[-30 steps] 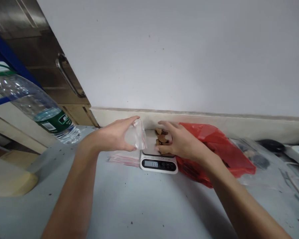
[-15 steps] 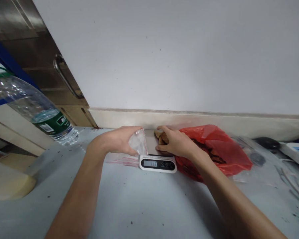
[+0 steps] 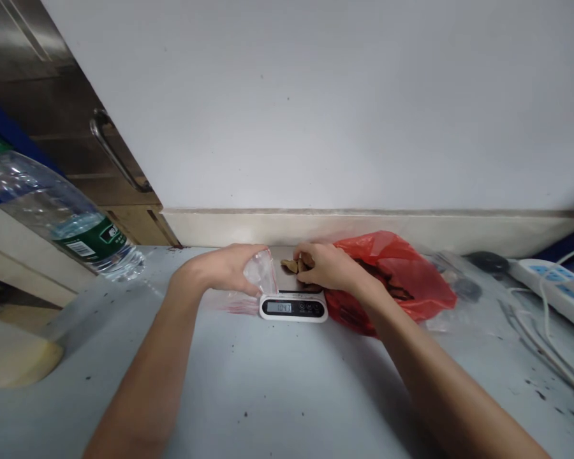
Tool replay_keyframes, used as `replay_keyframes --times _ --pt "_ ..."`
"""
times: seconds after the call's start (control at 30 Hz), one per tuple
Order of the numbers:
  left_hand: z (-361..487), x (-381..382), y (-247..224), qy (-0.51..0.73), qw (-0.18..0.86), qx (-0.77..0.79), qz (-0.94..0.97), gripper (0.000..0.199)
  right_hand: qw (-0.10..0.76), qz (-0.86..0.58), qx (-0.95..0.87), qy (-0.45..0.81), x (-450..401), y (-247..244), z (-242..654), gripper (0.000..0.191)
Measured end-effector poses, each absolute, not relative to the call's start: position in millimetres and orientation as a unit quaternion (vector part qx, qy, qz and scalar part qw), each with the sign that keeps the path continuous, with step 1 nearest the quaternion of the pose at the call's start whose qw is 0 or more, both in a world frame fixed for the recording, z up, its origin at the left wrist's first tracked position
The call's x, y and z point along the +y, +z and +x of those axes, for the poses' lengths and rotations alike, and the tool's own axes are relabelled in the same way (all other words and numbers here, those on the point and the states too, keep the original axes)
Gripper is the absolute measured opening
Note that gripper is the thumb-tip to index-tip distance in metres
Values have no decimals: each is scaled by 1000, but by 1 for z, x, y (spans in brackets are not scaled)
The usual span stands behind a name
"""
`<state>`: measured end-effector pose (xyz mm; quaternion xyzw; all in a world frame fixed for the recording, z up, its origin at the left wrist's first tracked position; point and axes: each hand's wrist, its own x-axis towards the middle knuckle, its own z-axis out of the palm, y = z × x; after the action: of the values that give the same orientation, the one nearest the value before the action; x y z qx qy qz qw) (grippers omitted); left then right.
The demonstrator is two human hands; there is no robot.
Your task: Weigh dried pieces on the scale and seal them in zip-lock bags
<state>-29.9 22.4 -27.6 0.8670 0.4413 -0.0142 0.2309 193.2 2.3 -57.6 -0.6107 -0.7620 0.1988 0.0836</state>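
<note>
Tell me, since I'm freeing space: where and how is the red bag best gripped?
Probably pinch the red bag from above by its raised back rim: the film stands up there near the wall, while the right forearm partly covers its front.

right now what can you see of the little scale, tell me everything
The scale looks like white plastic, with a grey display and buttons on its black front panel; the digits are too blurred to read surely. It lies flat on the table, between clear bags and the red bag. Brown pieces rest on its pale plate, by the right hand.
</note>
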Motion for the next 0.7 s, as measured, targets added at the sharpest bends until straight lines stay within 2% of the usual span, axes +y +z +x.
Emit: replay_keyframes --times 0.27,0.43,0.53,0.6,0.7 --pt "-21 20 -30 -32 238 456 857 61 146 -581 -763 242 3 -55 203 16" --pt "-19 17 -28 14 247 430 868 61 320 -507 -731 326 3 -55 201 30" --pt "-17 18 -28 41 272 402 873 64 404 -495 -700 318 0 -56 192 24" --pt "-16 18 -27 56 277 399 872 66 424 -491 -695 309 -1 -56 186 19" --pt "-16 17 -24 72 288 392 870 66 409 -444 -705 372 -2 -55 185 10"
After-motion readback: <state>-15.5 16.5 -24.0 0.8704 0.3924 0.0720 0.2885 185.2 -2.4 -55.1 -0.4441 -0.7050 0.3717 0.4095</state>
